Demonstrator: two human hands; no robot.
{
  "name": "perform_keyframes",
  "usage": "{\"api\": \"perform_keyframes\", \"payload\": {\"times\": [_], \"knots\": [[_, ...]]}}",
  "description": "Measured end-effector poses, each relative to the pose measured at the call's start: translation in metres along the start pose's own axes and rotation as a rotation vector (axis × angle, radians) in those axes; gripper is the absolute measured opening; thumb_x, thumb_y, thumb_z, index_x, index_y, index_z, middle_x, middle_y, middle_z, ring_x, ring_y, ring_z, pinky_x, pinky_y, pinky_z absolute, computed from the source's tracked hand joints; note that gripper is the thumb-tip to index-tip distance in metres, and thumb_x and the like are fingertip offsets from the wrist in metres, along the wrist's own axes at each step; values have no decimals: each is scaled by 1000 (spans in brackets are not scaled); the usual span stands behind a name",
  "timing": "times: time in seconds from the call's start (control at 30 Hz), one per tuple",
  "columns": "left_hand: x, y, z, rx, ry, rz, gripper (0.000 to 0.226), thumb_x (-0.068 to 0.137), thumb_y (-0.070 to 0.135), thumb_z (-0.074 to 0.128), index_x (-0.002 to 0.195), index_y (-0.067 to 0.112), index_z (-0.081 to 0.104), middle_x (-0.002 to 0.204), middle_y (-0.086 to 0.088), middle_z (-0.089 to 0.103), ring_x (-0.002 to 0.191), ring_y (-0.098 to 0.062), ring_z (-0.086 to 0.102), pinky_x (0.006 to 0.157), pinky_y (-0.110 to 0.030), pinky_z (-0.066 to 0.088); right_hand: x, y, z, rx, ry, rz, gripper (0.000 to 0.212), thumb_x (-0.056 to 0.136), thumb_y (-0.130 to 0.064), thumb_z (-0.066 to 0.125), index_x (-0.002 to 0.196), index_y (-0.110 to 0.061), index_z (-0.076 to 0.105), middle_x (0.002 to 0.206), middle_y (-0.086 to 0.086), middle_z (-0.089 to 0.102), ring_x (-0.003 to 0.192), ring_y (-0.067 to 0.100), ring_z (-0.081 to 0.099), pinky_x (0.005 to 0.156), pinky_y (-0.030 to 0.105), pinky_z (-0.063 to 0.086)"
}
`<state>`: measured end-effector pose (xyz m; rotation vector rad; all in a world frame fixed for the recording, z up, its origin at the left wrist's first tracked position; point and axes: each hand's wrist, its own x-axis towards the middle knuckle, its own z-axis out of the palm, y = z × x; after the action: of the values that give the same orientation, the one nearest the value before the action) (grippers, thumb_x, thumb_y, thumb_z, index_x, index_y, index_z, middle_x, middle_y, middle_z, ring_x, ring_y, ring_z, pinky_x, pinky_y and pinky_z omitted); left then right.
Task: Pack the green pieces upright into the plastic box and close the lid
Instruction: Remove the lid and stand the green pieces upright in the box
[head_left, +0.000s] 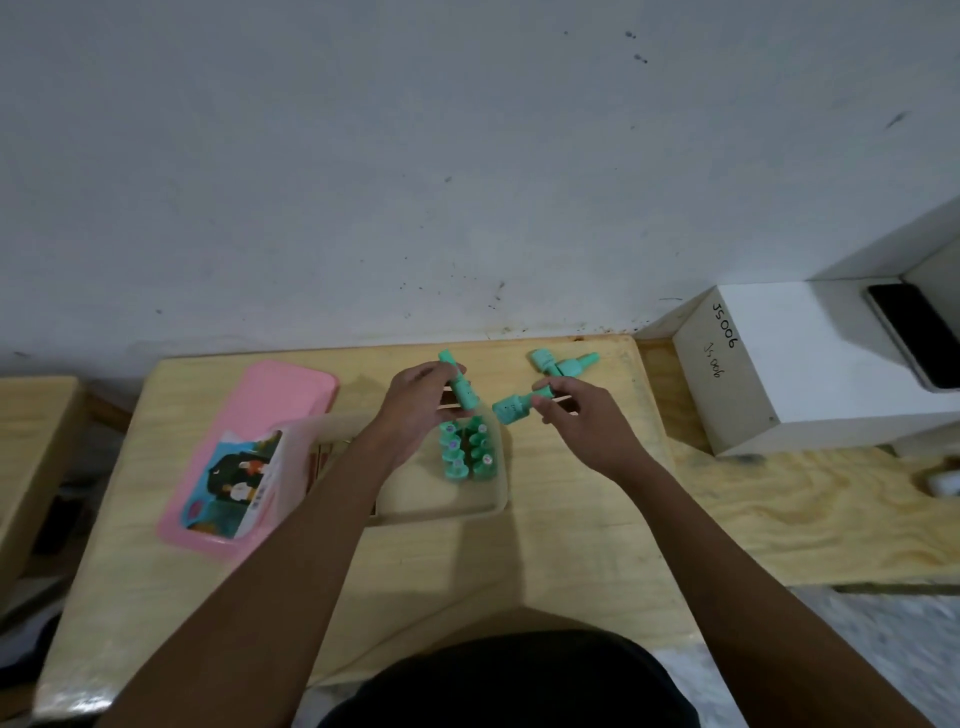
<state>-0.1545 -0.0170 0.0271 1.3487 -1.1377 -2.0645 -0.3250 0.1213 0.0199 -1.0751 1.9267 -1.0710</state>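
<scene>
My left hand (415, 402) grips one green piece (460, 387), tilted, above the far edge of the clear plastic box (441, 512). My right hand (576, 415) holds a second green piece (511, 408) by its narrow end, lying almost level just right of the box. Several green pieces (467, 449) stand upright in two rows at the box's right end. Two more green pieces (561, 362) lie loose on the table at the back right. The pink lid (270, 400) lies on the table to the left of the box.
A picture card (239, 475) leans inside the box's left end. A white box (810, 364) marked JS006 stands at the right with a dark phone (917, 332) behind it. The wall runs close behind the wooden table (571, 545).
</scene>
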Motion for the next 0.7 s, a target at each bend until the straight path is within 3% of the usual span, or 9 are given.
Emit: {"api": "perform_keyframes", "payload": {"times": [0.23,0.37,0.57,0.63,0.7], "knots": [[-21,-9,-21,69,-19,20,12,91,9,56,90,4,66,101,-13,59,94,-29,62,77,-43,59,-19,-8,17,-167,-115,-28,14,91,-31,65,105,-31,66,100,-13,65,80,5,65,67,13,50],[-33,-13,-33,190,-39,64,10,91,10,59,95,5,66,99,-7,63,94,-23,63,76,-41,60,-31,-7,27,-323,-125,-47,20,90,-33,65,110,-29,66,99,-15,62,82,3,62,74,25,52],[-47,-24,-53,497,-48,189,23,86,11,64,108,12,69,102,1,68,91,-11,66,75,-28,58,-42,-3,47,-585,-119,-98,24,87,-42,63,110,-36,65,94,-22,61,79,1,57,63,22,42],[-51,-28,-57,635,-49,267,25,84,14,65,109,16,70,89,7,69,80,-2,65,70,-18,52,-43,-1,55,-681,-114,-117,22,87,-42,63,108,-35,66,95,-21,63,81,1,55,63,24,39],[-55,-33,-58,722,-67,317,24,84,12,65,107,17,70,72,10,64,52,8,54,53,-6,40,-42,2,62,-766,-108,-154,23,88,-41,62,108,-32,68,100,-15,68,89,7,57,69,28,44]]}}
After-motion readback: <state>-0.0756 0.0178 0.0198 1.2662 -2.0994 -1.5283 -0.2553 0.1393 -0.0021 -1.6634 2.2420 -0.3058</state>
